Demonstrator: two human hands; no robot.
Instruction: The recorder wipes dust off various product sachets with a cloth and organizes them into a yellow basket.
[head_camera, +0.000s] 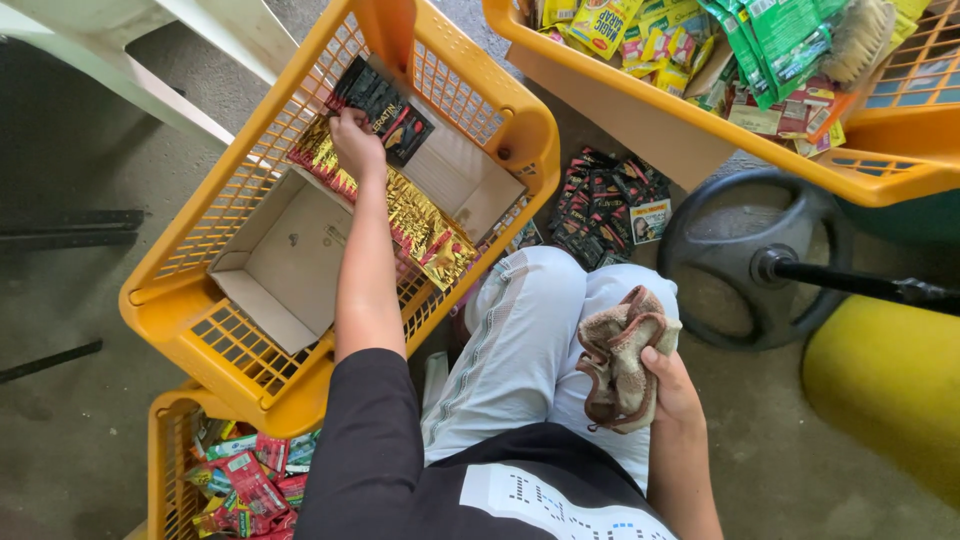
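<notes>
The left hand (357, 143), reaching to the frame's upper centre-left, pinches a black sachet strip (385, 110) running diagonally inside the yellow basket (190, 250); the right hand (668, 385), lower right, clutches a crumpled cloth (618, 360).

**Plastic, foil, cardboard and cloth**

The yellow basket (200, 300) is smooth moulded plastic lattice, lined with matt brown cardboard (290, 260). The gold sachet strip (420, 225) is glossy, crinkled foil; the black sachet strip (385, 105) shines too. The beige rag (620, 360) is rough, nubbly cloth.
</notes>
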